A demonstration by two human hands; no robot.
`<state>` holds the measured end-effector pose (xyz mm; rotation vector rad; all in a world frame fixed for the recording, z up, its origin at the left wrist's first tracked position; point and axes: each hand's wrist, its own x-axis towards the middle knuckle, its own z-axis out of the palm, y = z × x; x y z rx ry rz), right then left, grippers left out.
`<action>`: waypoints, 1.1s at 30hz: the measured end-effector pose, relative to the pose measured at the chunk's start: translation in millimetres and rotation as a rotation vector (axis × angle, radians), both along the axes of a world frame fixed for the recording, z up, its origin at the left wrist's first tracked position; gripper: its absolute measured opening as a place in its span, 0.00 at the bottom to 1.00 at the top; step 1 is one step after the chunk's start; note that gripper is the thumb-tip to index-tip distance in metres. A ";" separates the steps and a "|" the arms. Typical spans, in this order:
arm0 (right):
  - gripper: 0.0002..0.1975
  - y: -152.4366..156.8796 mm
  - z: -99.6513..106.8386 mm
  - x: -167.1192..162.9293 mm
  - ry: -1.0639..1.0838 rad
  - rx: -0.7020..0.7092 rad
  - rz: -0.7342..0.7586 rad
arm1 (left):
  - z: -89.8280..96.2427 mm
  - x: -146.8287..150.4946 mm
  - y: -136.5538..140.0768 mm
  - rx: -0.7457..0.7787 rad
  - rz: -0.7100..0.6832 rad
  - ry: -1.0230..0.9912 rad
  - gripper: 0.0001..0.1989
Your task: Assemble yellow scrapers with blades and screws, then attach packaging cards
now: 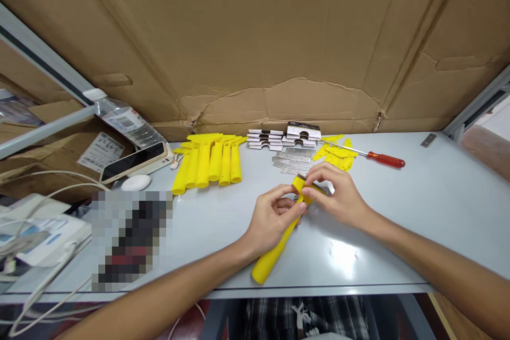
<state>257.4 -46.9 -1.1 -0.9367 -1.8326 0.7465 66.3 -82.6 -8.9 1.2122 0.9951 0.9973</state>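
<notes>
A yellow plastic scraper [274, 255] slants over the front of the table, its wide hollow handle end toward me. My left hand [274, 215] is wrapped round its neck, the thumb pressed on top. At the scraper's head, my right hand [332, 191] pinches with thumb and fingertips. A thin dark metal edge and a grey strip show along that head, partly hidden by the fingers. Beyond my hands lie several flat metal strips [292, 158], several small yellow plastic plates [338, 156] and stacked small white boxes [303, 132].
Several more yellow scraper bodies [215, 159] are piled at the back left. A red-handled screwdriver [384, 159] and a small blade [428, 140] lie to the right. A phone [133, 162], a plastic bottle [127, 119] and cables crowd the left. Cardboard [279, 37] walls the back.
</notes>
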 end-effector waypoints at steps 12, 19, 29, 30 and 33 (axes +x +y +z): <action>0.06 0.7 -2.5 3.0 -0.051 -0.014 0.033 | -2.7 0.3 2.9 -0.035 -0.014 0.004 0.21; 0.15 13.9 1.3 14.1 -0.019 0.039 -0.102 | 1.1 -5.2 8.3 -0.069 0.015 -0.045 0.24; 0.24 76.0 45.4 155.6 -0.923 -0.133 -0.358 | 2.4 -17.6 34.2 -0.186 0.324 -0.315 0.18; 0.25 77.8 47.2 163.0 -0.964 -0.219 -0.323 | 2.3 -17.6 34.1 -0.193 0.322 -0.319 0.17; 0.25 81.1 48.1 174.5 -1.009 -0.313 -0.270 | 2.0 -17.5 33.0 -0.193 0.316 -0.319 0.16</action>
